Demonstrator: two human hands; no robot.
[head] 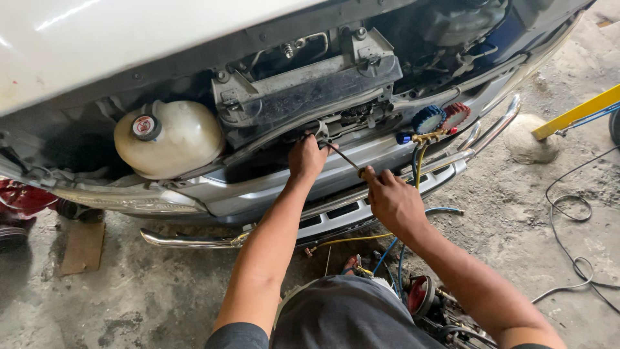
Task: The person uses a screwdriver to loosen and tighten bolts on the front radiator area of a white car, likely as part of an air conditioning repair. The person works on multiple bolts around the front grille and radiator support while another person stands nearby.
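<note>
Reaching into the open front of a car: both hands are up at the gap behind the bumper (387, 152), under the raised white hood (129, 39).

Left hand (307, 158) is pressed against the top edge of the silver bumper, fingers curled in toward a small metal bracket (321, 131). Grip looks closed on something there, but I cannot tell what; the fingers hide it.

Right hand (392, 200) is fisted around the handle of a screwdriver (345, 157). Grip fully closed on it. The thin shaft runs up and left from the fist, and its tip meets the bracket just beside the left fingertips.

Around them:
- White coolant tank (171, 136) with a round cap, left of the hands and set in the engine bay.
- Grey metal crossmember (310, 87) with bolts, straight above the left hand.
- Gauge set (439, 119) with one blue and one red dial, hanging on the bumper right of the hands. A yellow hose (418, 165) drops from it past the right hand, and blue hoses (394, 249) run on the floor below.
- Chrome bar (194, 241) across the lower front.
- Concrete floor (161, 291), stained, with a black cable (568, 213) looping at right and a yellow beam (575, 115) at the far right edge.
- Red part (22, 197) at the far left, partly cut off.
</note>
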